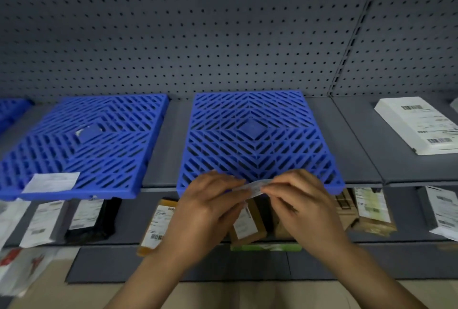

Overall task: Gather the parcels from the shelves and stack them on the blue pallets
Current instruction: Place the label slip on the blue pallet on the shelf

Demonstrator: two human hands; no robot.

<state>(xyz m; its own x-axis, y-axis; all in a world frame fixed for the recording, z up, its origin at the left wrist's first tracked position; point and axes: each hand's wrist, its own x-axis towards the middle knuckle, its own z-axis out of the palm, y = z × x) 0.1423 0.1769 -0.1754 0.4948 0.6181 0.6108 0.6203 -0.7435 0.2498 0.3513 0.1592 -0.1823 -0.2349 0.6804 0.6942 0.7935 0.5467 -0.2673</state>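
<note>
1. Two bare hands meet at lower centre of the frame, over the front edge of the middle blue slatted plastic pallet [257,135].
2. Between them, the left hand [210,212] and the right hand [304,204] pinch a thin white paper strip [255,187], fingers and thumbs curled onto its ends.
3. That pallet's grid is bare; it lies on the grey metal shelf [347,140], in front of the grey pegboard back wall [198,36].
4. Left of it lies a second blue slatted pallet [81,145] with a flat white labelled parcel [50,182] on its near left corner.
5. At upper right, a white rectangular labelled box [418,125] lies on the same shelf, well apart from the pallets.
6. On the lower shelf, under the pallets, lie a black bagged parcel [99,219], a brown parcel with a barcode label [156,227] and, at right, tan labelled parcels [371,212].
</note>
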